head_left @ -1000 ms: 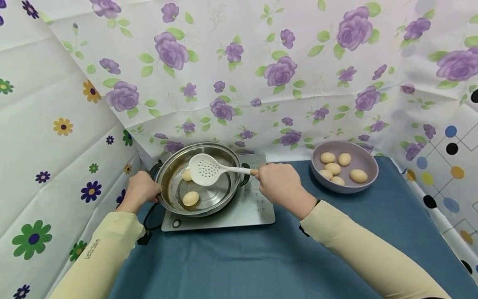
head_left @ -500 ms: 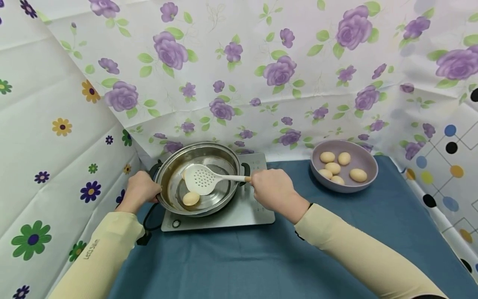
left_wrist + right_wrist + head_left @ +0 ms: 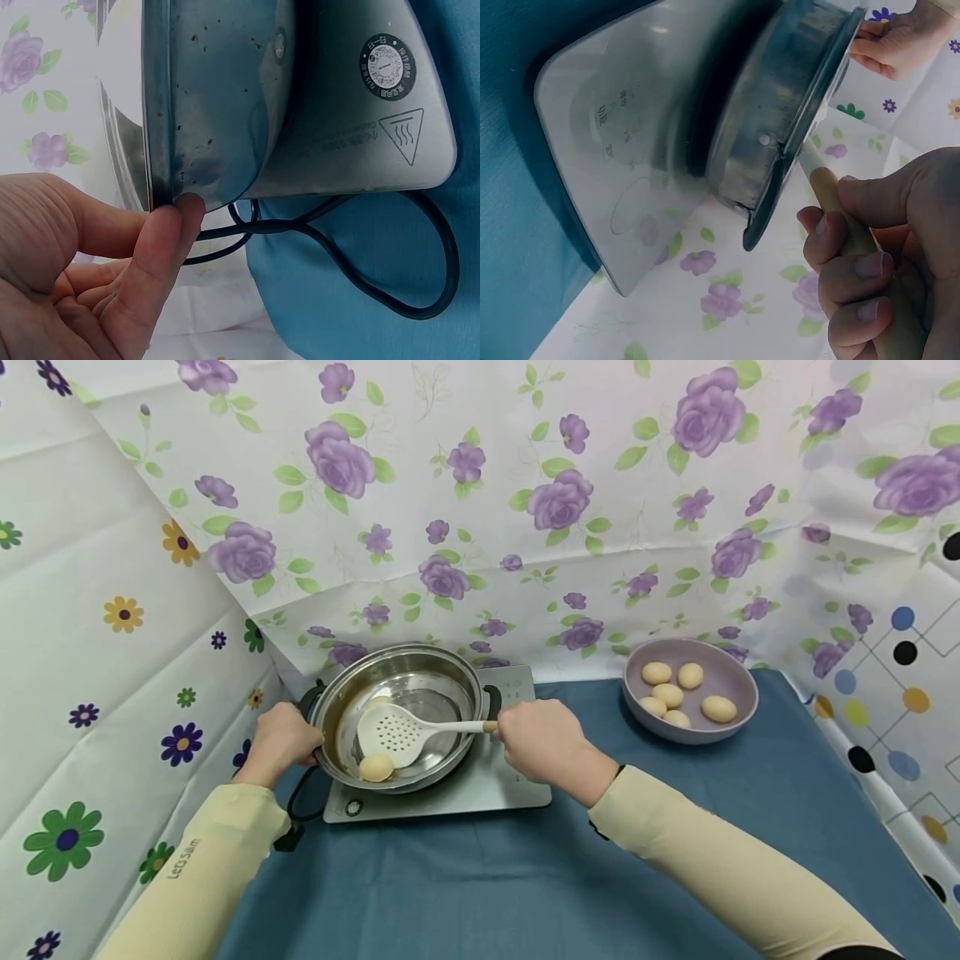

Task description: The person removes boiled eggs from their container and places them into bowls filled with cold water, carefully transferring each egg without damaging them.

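My right hand (image 3: 542,739) grips the wooden handle (image 3: 859,232) of a white slotted skimmer (image 3: 393,735). The skimmer's perforated head is inside a steel pot (image 3: 468,752), beside a pale egg (image 3: 377,767) at the near side. A second egg (image 3: 378,702) is partly hidden behind the skimmer's far edge. At the pot's left side, my left hand (image 3: 287,735) pinches the rim near the black handle (image 3: 311,697); in the left wrist view, thumb and fingers (image 3: 154,251) meet at the pot's edge. The pot stands on a flat silver induction cooker (image 3: 517,777).
A mauve bowl (image 3: 738,727) with several eggs stands at the right on the blue cloth (image 3: 480,885). A black cord (image 3: 337,255) loops beside the cooker's left end. Flowered sheets (image 3: 450,485) hang behind and at both sides. The pot's right handle (image 3: 491,702) sticks out under the skimmer's shaft.
My right hand has moved left, and the skimmer head has slid left and nearer within the pot. The near egg has shifted slightly left and nearer. My left hand stays at the pot's edge.
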The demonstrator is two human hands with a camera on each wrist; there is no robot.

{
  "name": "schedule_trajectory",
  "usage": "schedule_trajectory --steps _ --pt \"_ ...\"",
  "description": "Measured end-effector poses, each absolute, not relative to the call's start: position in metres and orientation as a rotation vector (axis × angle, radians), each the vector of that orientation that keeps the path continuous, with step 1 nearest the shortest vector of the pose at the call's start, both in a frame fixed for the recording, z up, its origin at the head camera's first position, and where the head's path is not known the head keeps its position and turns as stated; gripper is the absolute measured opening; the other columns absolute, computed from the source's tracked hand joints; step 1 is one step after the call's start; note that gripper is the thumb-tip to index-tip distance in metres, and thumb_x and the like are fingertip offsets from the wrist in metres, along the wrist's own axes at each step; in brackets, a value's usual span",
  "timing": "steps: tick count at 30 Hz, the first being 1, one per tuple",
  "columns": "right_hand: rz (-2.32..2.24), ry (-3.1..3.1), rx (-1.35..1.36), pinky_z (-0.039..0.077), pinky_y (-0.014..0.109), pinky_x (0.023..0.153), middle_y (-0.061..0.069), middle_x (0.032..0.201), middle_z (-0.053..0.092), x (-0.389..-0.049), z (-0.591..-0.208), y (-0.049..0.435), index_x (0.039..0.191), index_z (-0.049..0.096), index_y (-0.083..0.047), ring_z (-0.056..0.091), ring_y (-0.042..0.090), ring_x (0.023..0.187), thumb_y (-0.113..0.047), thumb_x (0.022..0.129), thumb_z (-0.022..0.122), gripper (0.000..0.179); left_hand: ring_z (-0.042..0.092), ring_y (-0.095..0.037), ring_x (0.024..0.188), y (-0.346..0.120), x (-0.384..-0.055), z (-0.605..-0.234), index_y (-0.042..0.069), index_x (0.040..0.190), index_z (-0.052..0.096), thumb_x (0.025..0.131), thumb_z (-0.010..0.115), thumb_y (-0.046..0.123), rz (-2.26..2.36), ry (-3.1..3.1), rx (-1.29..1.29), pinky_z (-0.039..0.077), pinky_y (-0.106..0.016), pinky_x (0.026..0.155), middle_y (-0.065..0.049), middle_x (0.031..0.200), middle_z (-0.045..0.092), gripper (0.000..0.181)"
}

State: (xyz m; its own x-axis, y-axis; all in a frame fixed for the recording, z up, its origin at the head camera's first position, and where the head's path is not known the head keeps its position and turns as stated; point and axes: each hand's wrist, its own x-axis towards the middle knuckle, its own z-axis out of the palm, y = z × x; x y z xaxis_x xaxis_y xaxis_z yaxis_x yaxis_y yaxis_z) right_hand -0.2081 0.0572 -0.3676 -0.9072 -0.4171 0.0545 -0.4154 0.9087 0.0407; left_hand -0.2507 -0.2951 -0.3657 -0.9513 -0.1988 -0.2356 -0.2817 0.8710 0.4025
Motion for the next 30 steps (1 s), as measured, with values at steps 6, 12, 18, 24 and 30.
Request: schedule_trajectory --steps 6,12,18,24,30 --pt "-0.069 -3.026 0.727 0.030 0.027 0.036 -0.001 0.057 0.048 -0.206 -0.364 0.058 0.085 0.066 -0.017 0.044 0.013 0.043 -0.039 0.093 0.052 0.027 0.063 -0.015 0.044 -0.295 -0.251 -0.367 -0.002 0.065 0.067 0.076 0.053 0.006 0.677 2.844 -0.369 0.048 -0.031 0.045 -0.007 0.050 0.064 0.019" --pt "-0.020 -3.074 0.773 0.029 0.027 0.038 -0.002 0.059 0.049 -0.205 -0.359 0.059 0.086 0.067 -0.019 0.043 0.013 0.045 -0.036 0.093 0.052 0.023 0.064 -0.016 0.045 -0.296 -0.250 -0.367 -0.002 0.066 0.067 0.076 0.053 0.007 0.685 2.860 -0.347 0.047 -0.031 0.045 -0.006 0.049 0.064 0.019" --pt "0.043 -3.086 0.815 0.027 0.027 0.039 -0.002 0.058 0.049 -0.204 -0.355 0.062 0.083 0.069 -0.021 0.040 0.013 0.044 -0.035 0.094 0.052 0.025 0.064 -0.016 0.045 -0.295 -0.249 -0.366 -0.002 0.065 0.067 0.076 0.052 0.007 0.679 2.866 -0.332 0.046 -0.031 0.045 -0.006 0.050 0.064 0.020" --pt "0.118 -3.118 0.822 0.027 0.027 0.039 -0.001 0.057 0.049 -0.203 -0.348 0.066 0.078 0.067 -0.021 0.039 0.013 0.042 -0.036 0.093 0.053 0.025 0.064 -0.017 0.046 -0.294 -0.250 -0.366 -0.002 0.067 0.067 0.076 0.052 0.006 0.682 2.838 -0.368 0.048 -0.032 0.046 -0.007 0.051 0.065 0.019" --pt "0.177 -3.176 0.805 0.027 0.028 0.039 -0.002 0.054 0.046 -0.207 -0.345 0.069 0.070 0.062 -0.024 0.037 0.013 0.042 -0.036 0.094 0.050 0.029 0.063 -0.016 0.044 -0.294 -0.248 -0.365 -0.002 0.064 0.067 0.076 0.051 0.006 0.685 2.861 -0.339 0.049 -0.031 0.045 -0.006 0.048 0.063 0.021"
